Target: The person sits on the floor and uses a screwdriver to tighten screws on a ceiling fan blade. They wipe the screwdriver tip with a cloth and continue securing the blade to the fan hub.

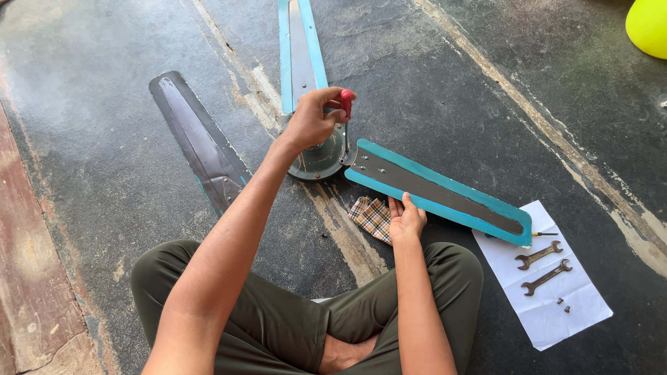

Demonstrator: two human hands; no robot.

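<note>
My left hand (pixel 313 121) is closed around the red handle of a screwdriver (pixel 346 103). The screwdriver stands upright, with its tip at the root of a teal-edged fan blade (pixel 445 198) where the blade meets the round fan hub (pixel 321 158). My right hand (pixel 406 219) presses on the near edge of that blade, fingers laid over it. Two more blades leave the hub: a teal one (pixel 302 48) pointing away and a dark one (pixel 201 142) to the left. All of it lies on the dark floor in front of my crossed legs.
A checked cloth (pixel 372 217) lies beside my right hand. A white paper sheet (pixel 556 319) on the right holds two open-end wrenches (pixel 538 255) (pixel 547 276) and small bolts (pixel 563 304). A yellow round object (pixel 649 24) sits at the top right.
</note>
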